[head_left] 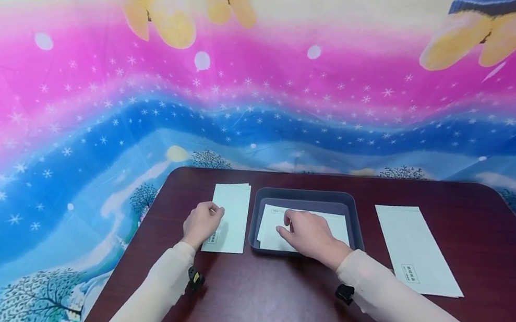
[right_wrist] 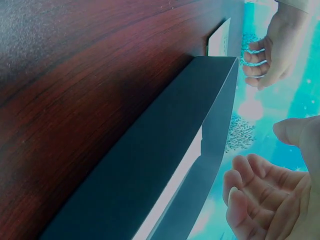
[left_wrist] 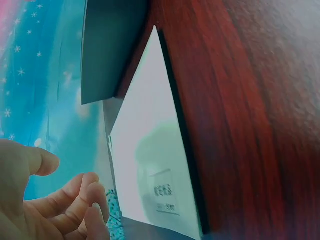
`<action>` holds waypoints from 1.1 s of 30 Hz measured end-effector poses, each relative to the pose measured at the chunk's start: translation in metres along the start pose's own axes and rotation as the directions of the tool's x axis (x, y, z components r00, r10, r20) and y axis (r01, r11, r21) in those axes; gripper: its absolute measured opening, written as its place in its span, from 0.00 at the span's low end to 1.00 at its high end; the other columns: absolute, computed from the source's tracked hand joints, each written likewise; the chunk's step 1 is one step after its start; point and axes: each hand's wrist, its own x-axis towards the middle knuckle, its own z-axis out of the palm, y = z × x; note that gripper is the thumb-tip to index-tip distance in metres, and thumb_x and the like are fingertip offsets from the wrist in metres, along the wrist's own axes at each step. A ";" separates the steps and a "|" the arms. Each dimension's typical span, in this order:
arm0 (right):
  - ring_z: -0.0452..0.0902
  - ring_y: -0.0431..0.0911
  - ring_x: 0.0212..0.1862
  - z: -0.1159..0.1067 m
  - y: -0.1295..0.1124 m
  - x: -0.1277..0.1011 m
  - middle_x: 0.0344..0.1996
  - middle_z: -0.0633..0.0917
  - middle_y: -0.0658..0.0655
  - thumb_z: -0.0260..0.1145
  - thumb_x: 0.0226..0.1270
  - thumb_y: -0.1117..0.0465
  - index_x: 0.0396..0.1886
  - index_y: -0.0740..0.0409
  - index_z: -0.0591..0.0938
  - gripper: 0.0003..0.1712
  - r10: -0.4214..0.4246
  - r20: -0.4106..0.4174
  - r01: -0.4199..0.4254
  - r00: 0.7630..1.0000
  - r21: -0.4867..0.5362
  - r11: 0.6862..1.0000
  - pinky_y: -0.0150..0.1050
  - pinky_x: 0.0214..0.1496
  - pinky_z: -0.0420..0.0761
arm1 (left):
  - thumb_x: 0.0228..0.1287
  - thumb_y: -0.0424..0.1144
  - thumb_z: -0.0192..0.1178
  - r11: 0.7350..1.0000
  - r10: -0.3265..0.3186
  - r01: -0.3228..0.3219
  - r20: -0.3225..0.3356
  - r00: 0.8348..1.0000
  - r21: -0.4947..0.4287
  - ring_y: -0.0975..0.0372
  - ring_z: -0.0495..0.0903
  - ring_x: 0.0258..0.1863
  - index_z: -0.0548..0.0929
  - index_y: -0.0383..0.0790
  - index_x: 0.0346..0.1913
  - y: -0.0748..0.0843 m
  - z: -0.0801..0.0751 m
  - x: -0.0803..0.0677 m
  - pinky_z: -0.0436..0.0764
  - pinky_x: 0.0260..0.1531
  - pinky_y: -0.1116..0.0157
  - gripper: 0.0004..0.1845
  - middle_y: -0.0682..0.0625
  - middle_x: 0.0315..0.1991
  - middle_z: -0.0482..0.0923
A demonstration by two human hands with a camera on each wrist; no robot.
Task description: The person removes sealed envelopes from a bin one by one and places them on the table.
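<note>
The right hand [head_left: 309,233] hides part of the flat white envelope [head_left: 340,227] in the grey tray [head_left: 306,195], loosely curled fingers gripping nothing. The left hand [head_left: 203,222], fingers curled and empty, rests on the smooth paper stack [head_left: 233,213] beside it; its print is too small to read.

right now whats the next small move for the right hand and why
Probably pinch the edge of the top envelope and lift it. The right hand lies over it in the grey tray with fingers curled but apparently gripping nothing; the left hand rests on the left stack.
</note>
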 end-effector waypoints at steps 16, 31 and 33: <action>0.68 0.39 0.21 -0.005 0.008 -0.001 0.20 0.78 0.46 0.67 0.69 0.49 0.34 0.52 0.81 0.12 0.011 0.001 -0.011 1.000 0.002 1.000 0.35 0.22 0.68 | 0.72 0.52 0.57 0.995 0.091 -0.091 0.004 0.996 0.045 0.63 0.80 0.24 0.86 0.49 0.41 0.032 0.003 -0.003 0.74 0.29 0.61 0.13 0.53 0.32 0.87; 0.67 0.41 0.20 -0.003 0.021 0.000 0.19 0.76 0.47 0.66 0.70 0.48 0.33 0.51 0.79 0.13 0.047 0.027 -0.047 0.999 -0.009 0.999 0.36 0.22 0.66 | 0.72 0.53 0.57 0.971 0.211 -0.214 0.039 0.977 0.106 0.64 0.80 0.28 0.85 0.51 0.41 0.053 0.014 -0.009 0.76 0.30 0.62 0.12 0.56 0.33 0.86; 0.67 0.41 0.20 -0.002 0.024 0.000 0.19 0.76 0.47 0.66 0.70 0.49 0.32 0.52 0.79 0.13 0.048 0.029 -0.048 0.998 -0.004 0.999 0.36 0.22 0.66 | 0.72 0.54 0.56 0.968 0.222 -0.226 0.049 0.974 0.110 0.65 0.79 0.26 0.85 0.51 0.41 0.055 0.016 -0.010 0.75 0.28 0.63 0.13 0.56 0.32 0.86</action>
